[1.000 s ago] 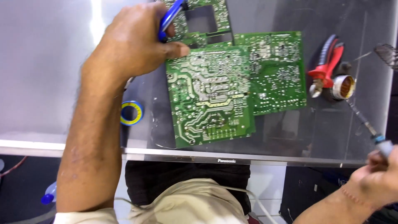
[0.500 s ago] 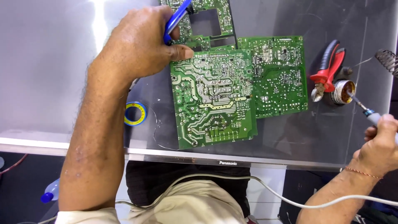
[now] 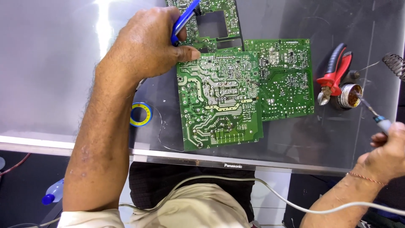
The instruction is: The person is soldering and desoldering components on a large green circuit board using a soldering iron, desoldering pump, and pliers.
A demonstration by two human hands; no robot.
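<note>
My left hand point(image 3: 149, 46) grips a blue tool point(image 3: 184, 19) and rests its thumb on the top left corner of a green circuit board point(image 3: 218, 101), solder side up. Two more green boards lie beside it, one to the right point(image 3: 287, 80) and one behind point(image 3: 211, 17). My right hand point(image 3: 386, 154) holds a soldering iron point(image 3: 373, 114) by its handle. The iron's tip touches a small round tin point(image 3: 350, 95) of brownish paste at the right.
Red-handled pliers point(image 3: 335, 74) lie next to the tin. A coiled iron stand point(image 3: 394, 63) sits at the right edge. A yellow and blue solder spool point(image 3: 140, 114) lies left of the board. All rest on a flat grey panel point(image 3: 50, 76). A white cable point(image 3: 295, 202) crosses my lap.
My right hand has risen into view and carried the iron's tip to the tin. My left hand stays on the board with the blue tool.
</note>
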